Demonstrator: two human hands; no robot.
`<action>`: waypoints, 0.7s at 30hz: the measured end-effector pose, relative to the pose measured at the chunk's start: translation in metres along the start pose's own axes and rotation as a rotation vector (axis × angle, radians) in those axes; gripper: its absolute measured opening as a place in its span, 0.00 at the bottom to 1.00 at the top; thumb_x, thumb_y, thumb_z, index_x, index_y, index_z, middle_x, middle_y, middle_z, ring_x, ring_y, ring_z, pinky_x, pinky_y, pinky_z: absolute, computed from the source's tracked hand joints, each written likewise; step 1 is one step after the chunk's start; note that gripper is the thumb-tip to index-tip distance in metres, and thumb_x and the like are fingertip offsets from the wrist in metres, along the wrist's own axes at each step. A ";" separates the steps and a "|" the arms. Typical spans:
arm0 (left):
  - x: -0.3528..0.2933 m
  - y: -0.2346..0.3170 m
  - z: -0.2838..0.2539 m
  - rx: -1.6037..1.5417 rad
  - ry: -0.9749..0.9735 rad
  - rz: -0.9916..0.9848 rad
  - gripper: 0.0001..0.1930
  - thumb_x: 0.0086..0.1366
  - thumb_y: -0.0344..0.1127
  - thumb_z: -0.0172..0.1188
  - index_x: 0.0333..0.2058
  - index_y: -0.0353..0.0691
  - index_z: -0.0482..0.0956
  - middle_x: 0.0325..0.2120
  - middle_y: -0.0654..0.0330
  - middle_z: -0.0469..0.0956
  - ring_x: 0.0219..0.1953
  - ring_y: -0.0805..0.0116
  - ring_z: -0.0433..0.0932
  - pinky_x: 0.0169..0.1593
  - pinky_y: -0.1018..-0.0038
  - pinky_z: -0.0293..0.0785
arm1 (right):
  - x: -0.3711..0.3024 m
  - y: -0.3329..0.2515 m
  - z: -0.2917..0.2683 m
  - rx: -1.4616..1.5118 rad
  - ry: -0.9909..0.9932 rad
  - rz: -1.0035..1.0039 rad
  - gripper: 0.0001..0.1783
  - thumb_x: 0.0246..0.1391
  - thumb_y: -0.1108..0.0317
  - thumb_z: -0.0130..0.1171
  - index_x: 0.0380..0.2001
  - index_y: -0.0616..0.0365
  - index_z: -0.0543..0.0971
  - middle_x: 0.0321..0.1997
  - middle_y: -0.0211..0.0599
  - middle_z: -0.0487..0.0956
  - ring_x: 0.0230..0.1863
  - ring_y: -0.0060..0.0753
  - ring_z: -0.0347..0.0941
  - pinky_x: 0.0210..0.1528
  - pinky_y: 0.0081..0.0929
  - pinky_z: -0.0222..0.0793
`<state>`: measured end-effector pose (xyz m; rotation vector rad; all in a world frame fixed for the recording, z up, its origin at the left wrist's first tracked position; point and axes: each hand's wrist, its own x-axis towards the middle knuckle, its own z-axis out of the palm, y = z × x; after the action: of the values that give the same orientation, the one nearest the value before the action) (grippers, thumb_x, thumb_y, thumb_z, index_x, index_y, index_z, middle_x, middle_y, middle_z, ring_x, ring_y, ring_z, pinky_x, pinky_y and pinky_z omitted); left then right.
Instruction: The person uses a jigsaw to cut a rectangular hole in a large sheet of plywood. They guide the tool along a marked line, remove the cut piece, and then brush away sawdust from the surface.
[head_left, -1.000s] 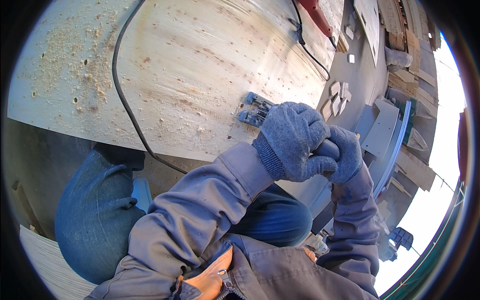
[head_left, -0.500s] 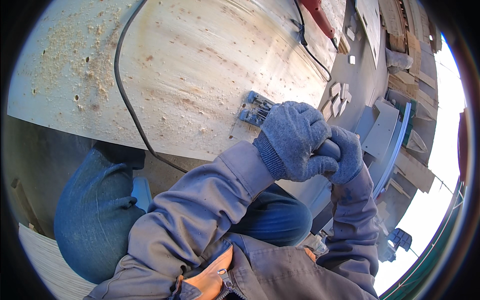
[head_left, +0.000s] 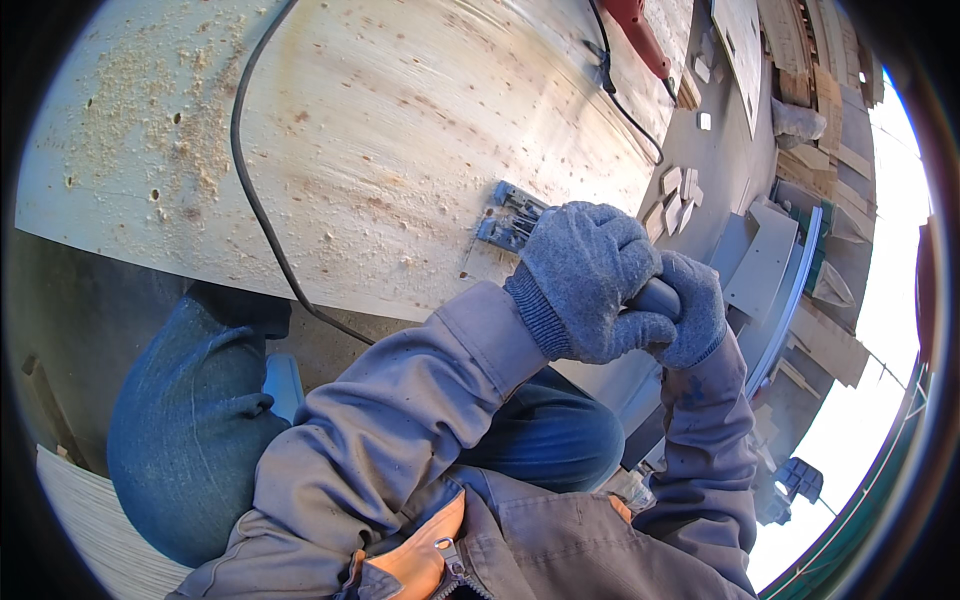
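Note:
Both my hands wear grey knitted gloves and are closed around a jigsaw [head_left: 510,217]. The tool's metal front and base plate rest on a pale plywood sheet [head_left: 380,130], close to its right part. My left hand [head_left: 590,285] wraps over the body just behind that front. Farther right, my right hand [head_left: 692,312] grips the rear end, where a dark rounded part of the housing shows between the gloves. The blade is hidden from view. A short dark line marks the sheet beside the base plate.
A black cord [head_left: 240,150] runs across the sheet and over its near edge. At the far right lies a red power tool [head_left: 640,38] with its own cord. Small cut wood pieces [head_left: 672,205] lie beyond the sheet, with scrap boards [head_left: 825,110] farther right. Sawdust covers the left part.

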<state>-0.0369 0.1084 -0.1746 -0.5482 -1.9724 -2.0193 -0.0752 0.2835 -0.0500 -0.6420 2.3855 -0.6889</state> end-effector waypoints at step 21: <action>0.001 0.001 -0.007 -0.006 -0.016 -0.041 0.35 0.54 0.70 0.71 0.42 0.42 0.84 0.38 0.52 0.80 0.45 0.52 0.80 0.53 0.52 0.76 | 0.007 0.000 0.000 0.012 -0.015 -0.040 0.31 0.43 0.44 0.82 0.37 0.58 0.83 0.31 0.42 0.84 0.31 0.43 0.85 0.34 0.34 0.80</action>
<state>-0.0376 0.1009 -0.1729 -0.5309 -2.0033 -2.0511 -0.0804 0.2797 -0.0531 -0.6885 2.3589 -0.7128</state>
